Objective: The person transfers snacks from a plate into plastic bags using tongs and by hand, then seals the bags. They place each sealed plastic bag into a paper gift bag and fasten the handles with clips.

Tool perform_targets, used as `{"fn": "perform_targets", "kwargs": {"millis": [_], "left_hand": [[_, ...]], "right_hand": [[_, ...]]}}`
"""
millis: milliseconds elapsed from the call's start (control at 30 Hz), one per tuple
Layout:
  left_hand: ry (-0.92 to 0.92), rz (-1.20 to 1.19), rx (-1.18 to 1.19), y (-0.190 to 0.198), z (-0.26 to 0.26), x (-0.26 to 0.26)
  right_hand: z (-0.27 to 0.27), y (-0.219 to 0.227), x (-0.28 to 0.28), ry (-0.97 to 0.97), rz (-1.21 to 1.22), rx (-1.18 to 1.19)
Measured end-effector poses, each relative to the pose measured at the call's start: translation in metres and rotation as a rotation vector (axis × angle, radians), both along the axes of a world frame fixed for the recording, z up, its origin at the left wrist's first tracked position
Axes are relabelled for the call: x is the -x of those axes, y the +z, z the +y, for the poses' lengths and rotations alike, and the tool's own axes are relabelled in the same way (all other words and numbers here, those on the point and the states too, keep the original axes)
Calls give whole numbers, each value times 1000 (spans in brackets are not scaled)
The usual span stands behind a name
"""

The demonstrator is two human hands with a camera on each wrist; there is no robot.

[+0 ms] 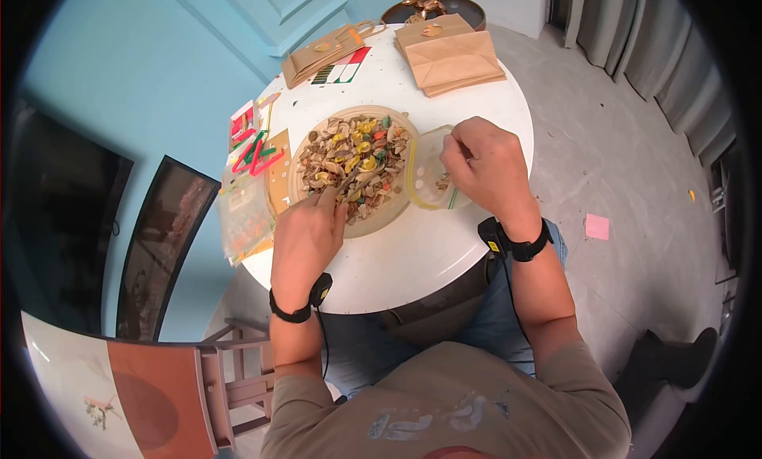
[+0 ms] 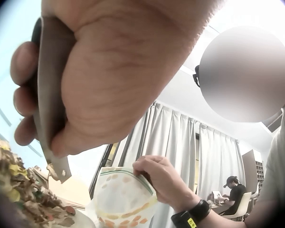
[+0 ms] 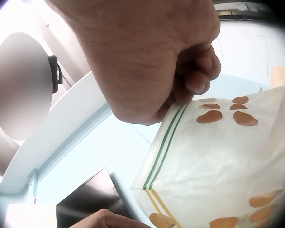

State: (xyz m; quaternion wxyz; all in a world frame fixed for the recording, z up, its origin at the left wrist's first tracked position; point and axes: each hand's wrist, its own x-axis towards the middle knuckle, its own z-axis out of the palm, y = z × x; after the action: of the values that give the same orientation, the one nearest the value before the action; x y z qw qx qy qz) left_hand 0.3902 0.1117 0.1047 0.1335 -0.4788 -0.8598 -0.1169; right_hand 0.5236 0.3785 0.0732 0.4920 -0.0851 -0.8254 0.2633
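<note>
My left hand (image 1: 305, 238) grips a pair of metal tongs (image 2: 51, 102), thumb on one side and fingers curled round the other. Its tips reach into a mound of potpourri (image 1: 333, 145), a mix of brown, yellow, orange and green dried pieces. That mound fills a round pale bowl (image 1: 390, 215). In the left wrist view a small pale piece shows at the tong tip. To the bowl's right, my right hand (image 1: 494, 164) pinches the edge of a translucent zip bag (image 3: 218, 152) with orange-brown spots. A few bits lie inside the bag, whose mouth faces the bowl.
Brown paper bags (image 1: 456, 58) lie at the back right of the round white table (image 1: 381, 280), with another paper bag (image 1: 325, 54) at the back left. Red and green strips (image 1: 258, 153) and a spotted plastic bag (image 1: 246, 213) lie left. A person (image 2: 232, 197) sits far off.
</note>
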Motion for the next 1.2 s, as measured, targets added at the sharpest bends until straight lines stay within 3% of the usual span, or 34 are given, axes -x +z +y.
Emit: {"fn": "perform_targets", "kwargs": {"millis": [200, 300, 433, 567, 767, 1033, 1200], "left_hand": [[-64, -6, -37, 24, 1, -34], [-174, -12, -89, 25, 13, -45], [-206, -20, 4, 23, 33, -49], [-228, -18, -49, 23, 26, -46], [6, 12, -16, 17, 10, -24], [-46, -24, 63, -36, 74, 16], [64, -11, 178, -47, 64, 30]], "right_hand": [[-7, -4, 4, 20, -41, -21], [-9, -5, 4, 26, -58, -32], [-9, -2, 2, 26, -42, -35], [-2, 2, -3, 13, 0, -28], [10, 7, -13, -64, 22, -20], [12, 4, -12, -67, -6, 69], [10, 6, -12, -63, 9, 43]]}}
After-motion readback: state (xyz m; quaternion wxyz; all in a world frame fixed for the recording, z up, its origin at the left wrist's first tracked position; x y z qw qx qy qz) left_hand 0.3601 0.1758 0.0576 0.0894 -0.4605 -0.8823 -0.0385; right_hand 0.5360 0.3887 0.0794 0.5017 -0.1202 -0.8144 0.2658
